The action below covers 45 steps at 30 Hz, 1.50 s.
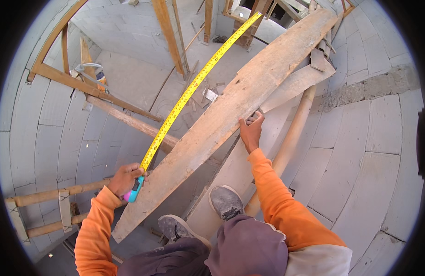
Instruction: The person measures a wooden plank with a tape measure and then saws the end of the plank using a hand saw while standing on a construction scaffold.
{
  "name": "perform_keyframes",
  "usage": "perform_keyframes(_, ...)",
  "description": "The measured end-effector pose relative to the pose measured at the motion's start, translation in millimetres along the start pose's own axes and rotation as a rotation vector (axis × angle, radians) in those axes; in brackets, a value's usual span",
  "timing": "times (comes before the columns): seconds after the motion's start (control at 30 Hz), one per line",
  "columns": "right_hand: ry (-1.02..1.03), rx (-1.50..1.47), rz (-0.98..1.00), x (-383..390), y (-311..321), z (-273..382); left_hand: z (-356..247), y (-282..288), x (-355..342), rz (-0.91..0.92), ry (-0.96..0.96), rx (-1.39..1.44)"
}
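My left hand [125, 179] is closed around a teal tape measure [136, 188] with a pink spot on its side. From its case the yellow blade [192, 88] runs out, long and slightly bowed, up and to the right, its far end in the air. A long, worn wooden plank [221, 115] slants across the middle, just right of the blade. My right hand [252, 131] grips the plank's right edge near its middle, fingers bent and partly hidden. Both forearms are in orange sleeves.
My shoes [226, 202] rest on a raised board [240, 170] high above the floor [134, 69]. Right of it run a round pole [290, 138] and a grey block wall [355, 152]. At left stand a bamboo ladder [65, 207] and wooden frame [79, 85]; upright timbers [168, 37] rise beyond.
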State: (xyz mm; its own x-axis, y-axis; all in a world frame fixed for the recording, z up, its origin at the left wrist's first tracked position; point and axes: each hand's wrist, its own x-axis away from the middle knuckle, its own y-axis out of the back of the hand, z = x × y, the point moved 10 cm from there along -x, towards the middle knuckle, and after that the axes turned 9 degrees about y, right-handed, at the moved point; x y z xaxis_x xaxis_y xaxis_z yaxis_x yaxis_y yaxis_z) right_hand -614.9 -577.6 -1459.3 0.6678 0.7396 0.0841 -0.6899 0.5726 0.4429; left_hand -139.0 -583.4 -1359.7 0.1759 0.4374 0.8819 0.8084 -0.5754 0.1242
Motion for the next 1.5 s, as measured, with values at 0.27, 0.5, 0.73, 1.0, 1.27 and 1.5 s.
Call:
perform_keyframes(0.27,-0.066,-0.031,-0.223,-7,48,-10,19,-46,-10,0.127,-0.067,0.038)
perform_keyframes(0.5,-0.146,-0.057,-0.394,-30,80,-18,26,-35,-9,0.061,-0.044,-0.035)
perform_keyframes(0.73,-0.256,-0.655,0.379,98,-17,67,-9,-91,-11,0.091,-0.115,-0.258)
perform_keyframes(1.0,-0.234,-0.689,0.383,134,-37,102,-11,-136,-16,0.194,0.007,-0.255)
perform_keyframes(1.27,0.032,-0.552,0.120,-11,33,133,55,-79,1,0.274,0.217,-0.094)
perform_keyframes(1.5,0.032,-0.511,0.083,-113,45,126,84,-26,19,0.228,0.182,-0.230)
